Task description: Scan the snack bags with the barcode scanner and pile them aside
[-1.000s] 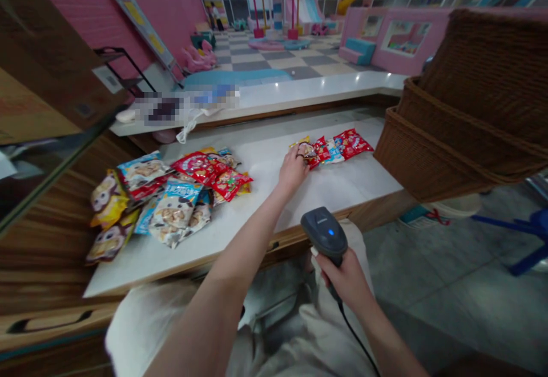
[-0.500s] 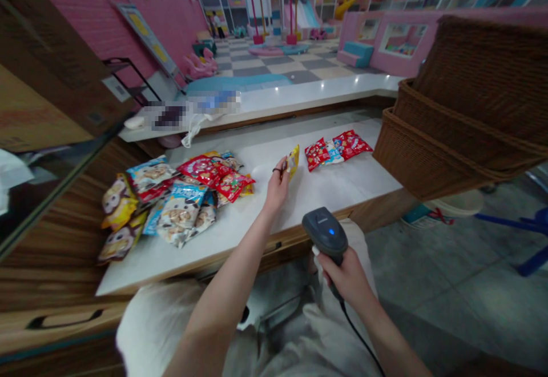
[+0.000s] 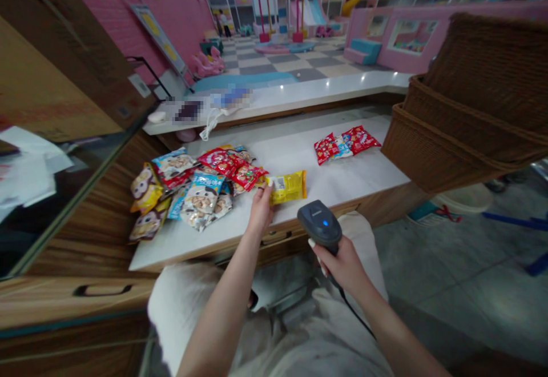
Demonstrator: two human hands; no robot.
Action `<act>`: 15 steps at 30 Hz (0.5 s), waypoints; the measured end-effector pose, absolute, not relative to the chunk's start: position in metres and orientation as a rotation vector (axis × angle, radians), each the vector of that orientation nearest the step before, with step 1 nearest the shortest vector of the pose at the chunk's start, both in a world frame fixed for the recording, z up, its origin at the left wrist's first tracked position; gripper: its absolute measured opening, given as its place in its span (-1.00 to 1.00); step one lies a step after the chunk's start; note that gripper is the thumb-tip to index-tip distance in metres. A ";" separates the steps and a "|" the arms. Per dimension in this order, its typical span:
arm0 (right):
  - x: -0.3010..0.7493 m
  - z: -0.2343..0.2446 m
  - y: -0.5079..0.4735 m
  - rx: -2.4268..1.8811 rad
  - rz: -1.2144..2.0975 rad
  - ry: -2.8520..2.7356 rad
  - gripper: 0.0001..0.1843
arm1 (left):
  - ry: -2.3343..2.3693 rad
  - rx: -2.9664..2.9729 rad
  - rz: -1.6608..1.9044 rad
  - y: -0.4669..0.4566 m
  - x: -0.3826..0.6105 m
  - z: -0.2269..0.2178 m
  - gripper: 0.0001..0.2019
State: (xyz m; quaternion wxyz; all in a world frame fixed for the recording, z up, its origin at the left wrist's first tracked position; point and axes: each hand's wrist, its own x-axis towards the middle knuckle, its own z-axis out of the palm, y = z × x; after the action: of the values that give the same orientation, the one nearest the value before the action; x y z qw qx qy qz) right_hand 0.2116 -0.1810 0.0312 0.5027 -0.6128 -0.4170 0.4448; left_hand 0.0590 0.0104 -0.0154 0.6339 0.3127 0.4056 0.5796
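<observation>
My left hand [image 3: 262, 208] grips the left end of a yellow snack bag [image 3: 289, 187], whose printed back with a pale barcode label faces up. Wrapped in my right hand [image 3: 342, 263] is a dark barcode scanner [image 3: 319, 223] with a blue light on top; its head is close to the bag's lower right. To the left lies a heap of snack bags: red ones [image 3: 220, 161], a blue and white one [image 3: 203, 194] and yellow ones [image 3: 145, 188]. Farther right on the counter [image 3: 291, 148] rests a small group of red bags [image 3: 362, 139] with a blue one [image 3: 341, 147] between them.
Stacked wicker baskets [image 3: 466, 108] stand at the right end of the counter. A cardboard box [image 3: 68, 63] and papers [image 3: 32, 165] are at left. Behind runs a raised ledge [image 3: 299, 94] with a white cable [image 3: 209, 123]. The scanner's cord [image 3: 357, 314] hangs over my lap.
My left hand has drawn the yellow bag toward me and left, turning it from edge-on to back side up. The scanner stays in my right hand. The view has shifted slightly.
</observation>
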 end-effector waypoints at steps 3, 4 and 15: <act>0.209 0.031 -0.179 -1.481 1.034 -1.054 -0.72 | 0.893 0.764 1.327 0.008 0.060 -0.016 -0.49; 0.208 0.031 -0.178 -1.479 1.030 -1.072 -0.72 | 0.874 0.773 1.321 0.008 0.061 -0.016 -0.46; 0.202 0.034 -0.171 -1.477 1.023 -1.125 -0.72 | 0.832 0.832 1.311 0.011 0.063 -0.032 -0.49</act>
State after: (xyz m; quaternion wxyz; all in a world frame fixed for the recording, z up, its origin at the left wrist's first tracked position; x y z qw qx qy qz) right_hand 0.2021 -0.1706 0.0340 0.4889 -0.6078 -0.4630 0.4210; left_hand 0.0626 0.0109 -0.0317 0.6366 0.3641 0.3641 0.5741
